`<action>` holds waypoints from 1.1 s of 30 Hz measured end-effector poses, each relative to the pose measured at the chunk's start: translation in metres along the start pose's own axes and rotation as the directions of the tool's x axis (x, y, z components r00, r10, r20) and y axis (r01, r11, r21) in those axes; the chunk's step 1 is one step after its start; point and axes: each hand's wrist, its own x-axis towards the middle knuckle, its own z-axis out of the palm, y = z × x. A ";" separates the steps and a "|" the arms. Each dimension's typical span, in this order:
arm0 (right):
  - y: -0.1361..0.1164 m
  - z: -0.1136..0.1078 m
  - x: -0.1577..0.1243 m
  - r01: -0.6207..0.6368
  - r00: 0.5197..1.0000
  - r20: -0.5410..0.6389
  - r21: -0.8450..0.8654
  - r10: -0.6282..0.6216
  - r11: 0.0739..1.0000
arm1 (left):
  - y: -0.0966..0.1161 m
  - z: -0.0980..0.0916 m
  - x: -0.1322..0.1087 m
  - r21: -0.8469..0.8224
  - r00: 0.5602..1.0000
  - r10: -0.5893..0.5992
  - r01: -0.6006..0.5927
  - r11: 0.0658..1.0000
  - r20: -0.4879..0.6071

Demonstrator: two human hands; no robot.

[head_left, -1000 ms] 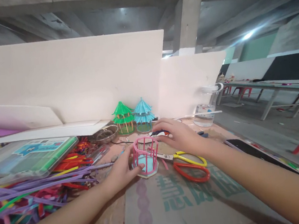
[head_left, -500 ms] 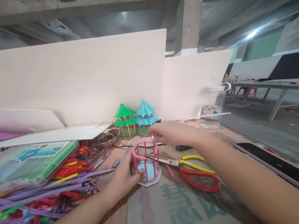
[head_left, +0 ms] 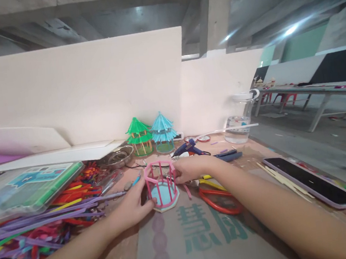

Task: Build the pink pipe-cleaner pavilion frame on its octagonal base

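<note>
A small pink stick frame (head_left: 161, 180) with a light blue floor stands on the cardboard sheet (head_left: 206, 243) in front of me. My left hand (head_left: 132, 201) holds its base from the left, thumb against the bottom edge. My right hand (head_left: 188, 169) has its fingers closed on the frame's upper right rim. Under my right wrist lie scissors (head_left: 219, 197) with red and yellow handles. Behind the frame stand a finished green pavilion (head_left: 138, 136) and a blue pavilion (head_left: 163, 132).
A blue glue gun (head_left: 189, 148) lies behind my right hand. Piles of coloured sticks and pipe cleaners (head_left: 44, 212) and a plastic case (head_left: 25, 187) fill the left. A phone (head_left: 311, 179) lies at right, a water bottle (head_left: 241, 123) behind. White boards (head_left: 76, 91) wall the back.
My right hand has pulled back from the far side of the table and closed on the pink frame's upper rim. The glue gun it covered is now in plain sight. My left hand stayed on the base.
</note>
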 end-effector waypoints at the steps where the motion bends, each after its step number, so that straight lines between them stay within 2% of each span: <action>1: 0.003 0.000 0.000 -0.022 0.998 0.060 -0.002 0.022 1.000 | -0.001 0.000 0.000 -0.009 1.000 -0.003 0.003 1.000 0.012; 4: 0.014 -0.007 -0.005 -0.105 0.970 0.215 -0.031 0.109 0.994 | -0.001 -0.001 0.000 -0.039 0.999 -0.009 0.011 0.999 0.037; 5: 0.016 -0.011 -0.007 -0.130 0.965 0.224 -0.046 0.137 0.990 | 0.001 -0.001 0.000 -0.044 0.999 0.001 0.001 0.999 0.041; 7: 0.018 -0.022 -0.011 -0.168 0.969 0.168 -0.078 0.179 0.983 | 0.005 -0.002 0.002 -0.035 0.999 0.024 -0.023 0.999 0.037; 10: 0.010 -0.041 -0.019 -0.188 0.976 -0.125 -0.080 0.178 0.979 | 0.013 -0.004 0.003 0.019 0.997 0.069 -0.070 0.997 0.031; 12: 0.001 -0.051 -0.026 -0.148 0.919 -0.373 -0.015 0.132 0.989 | 0.017 -0.005 0.002 0.067 0.995 0.091 -0.093 0.993 0.031; 14: -0.010 -0.057 -0.032 -0.043 0.886 -0.462 0.010 0.043 0.999 | 0.019 -0.006 0.001 0.104 0.994 0.106 -0.108 0.989 0.025; 18: -0.028 -0.052 -0.037 0.150 0.905 -0.389 -0.091 -0.173 0.985 | 0.020 -0.007 0.000 0.139 0.991 0.131 -0.132 0.981 0.012; 22: -0.042 -0.043 -0.032 0.124 0.923 -0.322 -0.270 -0.211 0.955 | 0.020 -0.007 0.000 0.154 0.990 0.141 -0.141 0.978 0.013; 26: -0.050 -0.040 -0.028 0.106 0.925 -0.301 -0.379 -0.231 0.919 | 0.020 -0.007 0.000 0.169 0.988 0.155 -0.156 0.973 0.019; 29: -0.049 -0.041 -0.028 0.127 0.917 -0.308 -0.375 -0.252 0.919 | 0.020 -0.008 0.000 0.175 0.989 0.144 -0.146 0.974 0.023; 33: -0.041 -0.043 -0.027 0.218 0.889 -0.349 -0.246 -0.296 0.944 | 0.020 -0.008 0.000 0.178 0.988 0.151 -0.152 0.972 0.020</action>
